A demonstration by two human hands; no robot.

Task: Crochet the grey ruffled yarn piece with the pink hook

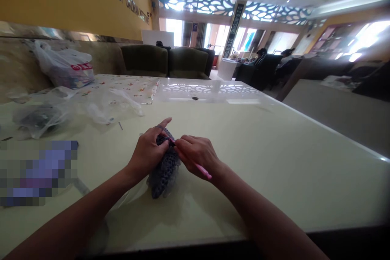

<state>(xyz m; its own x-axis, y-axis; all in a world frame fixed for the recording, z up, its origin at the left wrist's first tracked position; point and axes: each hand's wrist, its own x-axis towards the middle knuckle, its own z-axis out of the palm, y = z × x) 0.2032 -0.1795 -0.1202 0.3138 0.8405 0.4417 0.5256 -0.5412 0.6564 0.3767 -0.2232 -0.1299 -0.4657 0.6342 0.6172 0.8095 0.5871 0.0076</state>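
A dark grey-blue crocheted piece (pixel 165 172) hangs down to the pale tabletop, with clear plastic showing along its edges. My left hand (pixel 149 148) grips its upper part between thumb and fingers, with the index finger stretched out. A pink crochet hook (pixel 203 171) lies in my right hand (pixel 196 154), whose fingers are closed round it. The hook's tip meets the crocheted piece beside my left thumb, where fingers partly hide it.
Thin plastic bags (pixel 111 105) and a full white bag (pixel 68 67) lie at the left of the table (pixel 258 150). A pixelated blue-purple item (pixel 48 168) is nearer. Green armchairs (pixel 146 60) stand beyond; people sit further back.
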